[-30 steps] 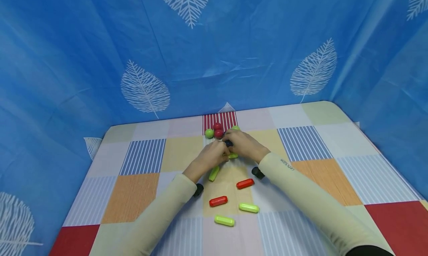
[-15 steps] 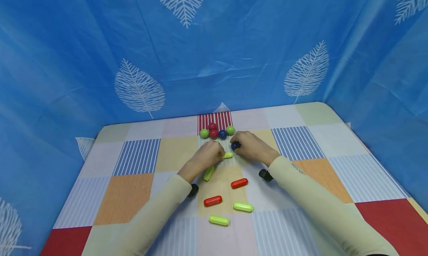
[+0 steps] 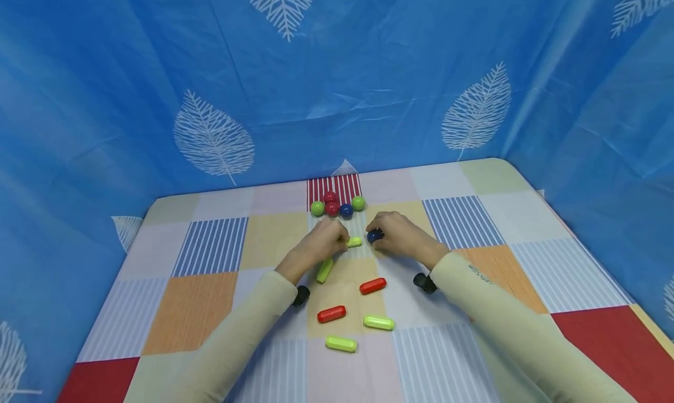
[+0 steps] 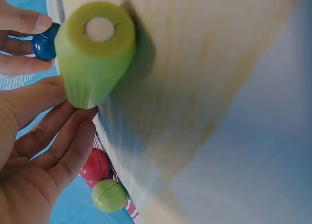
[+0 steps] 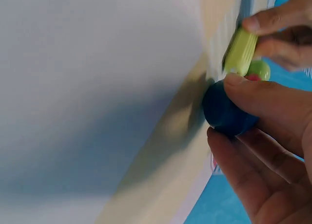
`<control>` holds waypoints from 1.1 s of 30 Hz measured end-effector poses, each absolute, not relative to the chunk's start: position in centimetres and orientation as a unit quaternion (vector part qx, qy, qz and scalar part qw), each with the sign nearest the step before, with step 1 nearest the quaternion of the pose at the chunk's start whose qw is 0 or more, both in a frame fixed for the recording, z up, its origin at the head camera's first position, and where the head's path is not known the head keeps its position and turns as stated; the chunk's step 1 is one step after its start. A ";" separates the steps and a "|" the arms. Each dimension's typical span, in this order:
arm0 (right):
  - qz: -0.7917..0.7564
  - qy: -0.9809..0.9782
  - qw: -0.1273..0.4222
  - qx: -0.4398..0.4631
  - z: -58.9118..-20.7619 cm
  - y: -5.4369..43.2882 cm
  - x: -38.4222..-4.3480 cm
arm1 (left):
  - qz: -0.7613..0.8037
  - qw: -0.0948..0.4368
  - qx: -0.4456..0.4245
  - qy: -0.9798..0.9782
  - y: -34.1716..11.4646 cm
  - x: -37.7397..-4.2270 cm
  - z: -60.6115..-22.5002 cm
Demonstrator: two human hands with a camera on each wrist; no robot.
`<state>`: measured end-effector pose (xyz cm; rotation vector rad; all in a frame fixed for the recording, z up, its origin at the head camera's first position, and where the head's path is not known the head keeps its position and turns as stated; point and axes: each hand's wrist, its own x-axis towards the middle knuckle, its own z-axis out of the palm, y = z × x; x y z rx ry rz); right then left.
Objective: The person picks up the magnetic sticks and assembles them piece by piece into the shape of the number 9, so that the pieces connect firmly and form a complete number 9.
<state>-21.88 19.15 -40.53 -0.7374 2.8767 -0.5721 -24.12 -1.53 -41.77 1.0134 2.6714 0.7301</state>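
My left hand point(image 3: 322, 239) pinches a light green faceted block point(image 5: 241, 49) by one end; its other end sticks out to the right, close over the cloth. A second green block point(image 4: 95, 63) lies on the cloth just nearer than this hand and covers its fingertips in the left wrist view. To the right, my right hand point(image 3: 400, 234) holds a dark blue ball point(image 5: 226, 109) between thumb and fingers, low over the cloth. Beyond both hands sit two red balls point(image 3: 332, 209), another blue ball point(image 3: 346, 210) and two green balls point(image 3: 358, 203), grouped together.
Nearer on the patchwork cloth point(image 3: 205, 312) lie two red blocks point(image 3: 332, 314) and two more green blocks point(image 3: 341, 344). A blue curtain point(image 3: 337, 87) with white leaf prints rises behind the table and along both sides.
My right hand has moved right and slightly nearer with its blue ball, away from my left hand. The other blue ball now shows in the group. My left hand stays at the green block.
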 end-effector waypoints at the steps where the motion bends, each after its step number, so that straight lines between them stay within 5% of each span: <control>1: -0.187 0.948 0.061 -0.250 -40.5 18.8 -21.9 | 0.247 0.098 0.343 0.901 -1.6 -24.2 -41.8; 33: -0.203 0.946 0.066 -0.243 -40.7 17.5 -22.1 | 0.228 0.060 0.356 0.904 -2.4 -24.1 -41.3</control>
